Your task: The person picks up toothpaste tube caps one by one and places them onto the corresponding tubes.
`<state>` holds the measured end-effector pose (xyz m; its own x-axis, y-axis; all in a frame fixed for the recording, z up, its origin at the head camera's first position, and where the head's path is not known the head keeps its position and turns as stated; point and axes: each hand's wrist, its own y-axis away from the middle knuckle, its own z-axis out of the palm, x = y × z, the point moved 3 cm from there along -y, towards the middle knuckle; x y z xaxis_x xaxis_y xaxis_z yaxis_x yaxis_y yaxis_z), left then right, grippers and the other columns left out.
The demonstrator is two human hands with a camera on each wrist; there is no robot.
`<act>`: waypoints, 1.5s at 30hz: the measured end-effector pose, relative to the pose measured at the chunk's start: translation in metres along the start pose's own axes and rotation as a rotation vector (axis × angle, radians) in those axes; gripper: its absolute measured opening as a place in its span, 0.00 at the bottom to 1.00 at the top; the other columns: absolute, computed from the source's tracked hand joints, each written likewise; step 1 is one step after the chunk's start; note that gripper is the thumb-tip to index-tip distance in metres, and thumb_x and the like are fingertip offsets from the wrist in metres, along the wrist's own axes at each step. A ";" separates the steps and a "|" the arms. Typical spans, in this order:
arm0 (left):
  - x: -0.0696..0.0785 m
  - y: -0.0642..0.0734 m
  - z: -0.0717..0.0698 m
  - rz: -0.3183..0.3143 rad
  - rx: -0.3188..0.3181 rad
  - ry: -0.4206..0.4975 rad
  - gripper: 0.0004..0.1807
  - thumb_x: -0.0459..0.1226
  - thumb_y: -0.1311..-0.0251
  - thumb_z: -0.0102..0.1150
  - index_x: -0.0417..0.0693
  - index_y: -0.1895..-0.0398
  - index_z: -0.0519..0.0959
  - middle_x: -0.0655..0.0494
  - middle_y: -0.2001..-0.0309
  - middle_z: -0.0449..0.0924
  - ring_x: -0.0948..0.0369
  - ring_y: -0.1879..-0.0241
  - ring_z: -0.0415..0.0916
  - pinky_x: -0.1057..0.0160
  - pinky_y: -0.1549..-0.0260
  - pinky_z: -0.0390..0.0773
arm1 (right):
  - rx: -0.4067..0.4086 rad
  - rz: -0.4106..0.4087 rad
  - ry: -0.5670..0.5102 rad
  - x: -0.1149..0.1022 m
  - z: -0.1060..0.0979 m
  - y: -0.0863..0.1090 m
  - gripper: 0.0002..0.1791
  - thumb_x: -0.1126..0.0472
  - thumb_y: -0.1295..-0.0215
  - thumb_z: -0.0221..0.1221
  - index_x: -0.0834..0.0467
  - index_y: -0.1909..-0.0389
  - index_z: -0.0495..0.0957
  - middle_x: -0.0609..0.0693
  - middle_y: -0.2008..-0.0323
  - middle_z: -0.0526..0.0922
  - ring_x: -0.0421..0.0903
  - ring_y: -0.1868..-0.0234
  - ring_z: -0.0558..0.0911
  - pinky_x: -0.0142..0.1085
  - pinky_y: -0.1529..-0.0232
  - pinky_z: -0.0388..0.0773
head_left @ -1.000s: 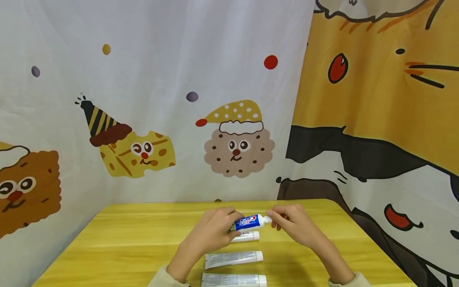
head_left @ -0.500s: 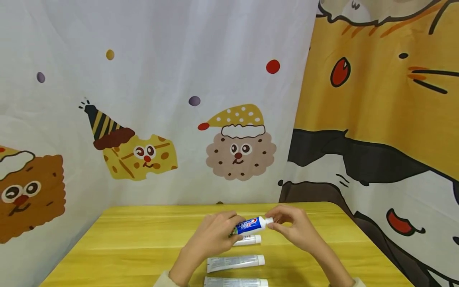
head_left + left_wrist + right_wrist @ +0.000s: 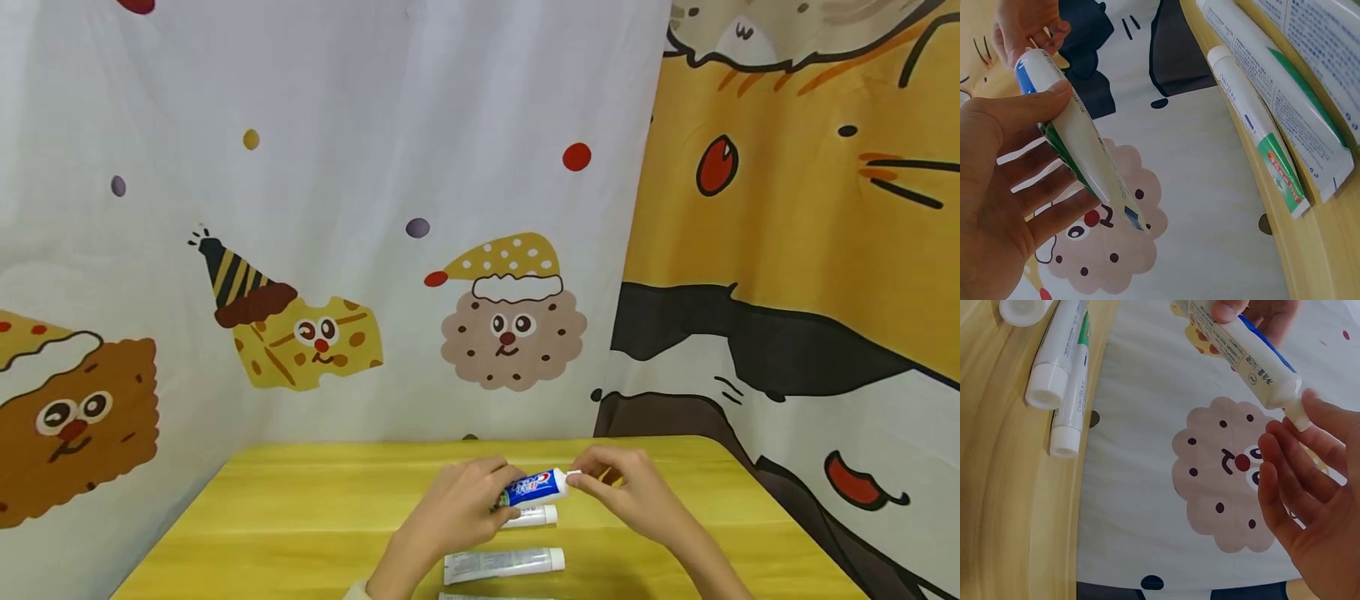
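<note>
A blue, white and green toothpaste tube (image 3: 534, 487) is raised above the table, tilted, its cap end toward the right. My left hand (image 3: 468, 500) grips its lower body; in the left wrist view the thumb lies across the tube's white back (image 3: 1075, 131). My right hand (image 3: 630, 492) pinches the small white cap (image 3: 1297, 414) between thumb and fingers, the other fingers loosely bent. Whether the cap is still seated on the neck, I cannot tell. Beneath the held tube lies a small white tube (image 3: 536, 516), partly hidden by it and my left hand.
Another white toothpaste tube (image 3: 504, 564) lies nearer on the yellow wood-grain table (image 3: 337, 517), its cap to the right. A further tube (image 3: 495, 597) is cut off by the lower frame edge. A printed cartoon curtain (image 3: 360, 167) hangs behind the table.
The head view has tilted up, so the scene sits lower in the frame. My right fingers have shifted their hold around the cap. My left hand keeps its grip on the toothpaste tube.
</note>
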<state>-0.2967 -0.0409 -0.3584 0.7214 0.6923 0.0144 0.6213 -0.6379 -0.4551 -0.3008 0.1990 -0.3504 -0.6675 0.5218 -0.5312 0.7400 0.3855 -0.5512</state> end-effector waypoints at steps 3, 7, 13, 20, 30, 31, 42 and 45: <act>0.000 -0.002 -0.001 0.010 0.012 -0.008 0.18 0.46 0.40 0.73 0.58 0.47 0.84 0.66 0.59 0.84 0.73 0.68 0.74 0.74 0.70 0.75 | 0.001 -0.003 0.008 0.001 -0.001 -0.001 0.06 0.55 0.29 0.64 0.42 0.68 0.84 0.36 0.72 0.85 0.33 0.72 0.80 0.33 0.70 0.82; -0.001 -0.002 -0.002 0.012 0.000 -0.015 0.19 0.45 0.40 0.73 0.59 0.46 0.84 0.67 0.59 0.84 0.73 0.68 0.75 0.74 0.70 0.75 | -0.011 0.018 0.031 0.002 0.000 -0.001 0.12 0.54 0.26 0.61 0.41 0.73 0.81 0.35 0.76 0.81 0.33 0.75 0.78 0.32 0.72 0.80; -0.002 -0.002 -0.002 0.012 -0.016 0.004 0.19 0.46 0.39 0.73 0.58 0.45 0.84 0.65 0.58 0.85 0.72 0.67 0.76 0.74 0.69 0.75 | -0.036 0.089 0.079 0.004 0.004 0.000 0.15 0.49 0.23 0.57 0.42 0.74 0.81 0.37 0.78 0.81 0.34 0.76 0.78 0.32 0.72 0.78; -0.004 -0.004 -0.003 -0.008 -0.028 0.026 0.19 0.45 0.39 0.73 0.57 0.45 0.84 0.65 0.57 0.86 0.72 0.68 0.75 0.73 0.69 0.75 | 0.030 0.013 0.025 0.001 -0.002 0.001 0.06 0.58 0.26 0.61 0.45 0.53 0.82 0.38 0.61 0.86 0.35 0.62 0.83 0.33 0.62 0.82; -0.007 0.001 -0.004 -0.021 -0.015 0.041 0.19 0.46 0.39 0.73 0.56 0.45 0.84 0.65 0.57 0.85 0.72 0.67 0.76 0.73 0.67 0.77 | 0.054 -0.214 0.000 -0.007 -0.006 0.000 0.16 0.69 0.40 0.71 0.49 0.54 0.82 0.44 0.59 0.86 0.42 0.60 0.84 0.33 0.61 0.85; -0.007 0.001 -0.004 -0.019 -0.015 0.041 0.19 0.45 0.39 0.73 0.56 0.45 0.85 0.65 0.57 0.85 0.72 0.67 0.76 0.73 0.68 0.76 | 0.057 -0.221 -0.001 -0.007 -0.006 0.000 0.17 0.70 0.40 0.71 0.49 0.55 0.83 0.44 0.60 0.86 0.42 0.60 0.84 0.33 0.62 0.85; -0.007 0.002 -0.002 -0.015 -0.024 0.034 0.20 0.45 0.39 0.73 0.56 0.44 0.84 0.64 0.56 0.85 0.71 0.67 0.77 0.74 0.69 0.75 | 0.051 -0.233 -0.005 -0.002 -0.007 0.000 0.14 0.71 0.40 0.70 0.48 0.62 0.85 0.44 0.65 0.87 0.37 0.64 0.84 0.34 0.64 0.85; -0.006 0.002 -0.002 -0.014 -0.027 0.035 0.20 0.45 0.40 0.73 0.55 0.44 0.84 0.65 0.57 0.85 0.71 0.68 0.76 0.74 0.70 0.75 | 0.043 -0.205 0.009 -0.001 -0.007 0.000 0.11 0.68 0.37 0.69 0.48 0.62 0.85 0.44 0.65 0.87 0.36 0.65 0.84 0.34 0.64 0.85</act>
<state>-0.2994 -0.0470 -0.3573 0.7223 0.6896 0.0520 0.6394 -0.6373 -0.4301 -0.3000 0.2038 -0.3456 -0.8030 0.4428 -0.3990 0.5842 0.4519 -0.6742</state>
